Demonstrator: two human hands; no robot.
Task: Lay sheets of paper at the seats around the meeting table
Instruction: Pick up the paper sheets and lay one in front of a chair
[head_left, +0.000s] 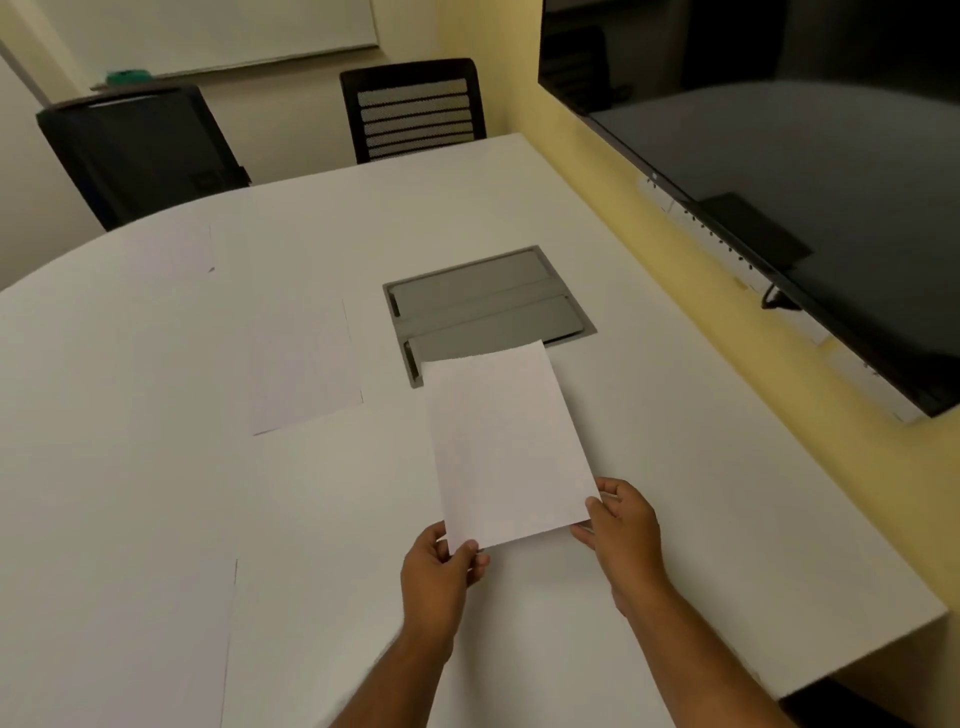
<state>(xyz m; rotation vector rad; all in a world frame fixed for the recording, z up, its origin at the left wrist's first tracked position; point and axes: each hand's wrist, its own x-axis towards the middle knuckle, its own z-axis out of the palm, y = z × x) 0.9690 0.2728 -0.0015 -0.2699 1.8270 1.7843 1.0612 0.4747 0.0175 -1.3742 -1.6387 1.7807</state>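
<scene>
I hold a white sheet of paper over the white meeting table. My left hand pinches its near left corner and my right hand pinches its near right corner. The sheet's far edge overlaps the grey cable hatch. Three other sheets lie flat on the table: one in the middle, one far left and one at the near left.
Two black chairs stand at the far side, one on the left and a mesh-backed one. A large dark screen hangs on the yellow wall to the right. A whiteboard is on the far wall.
</scene>
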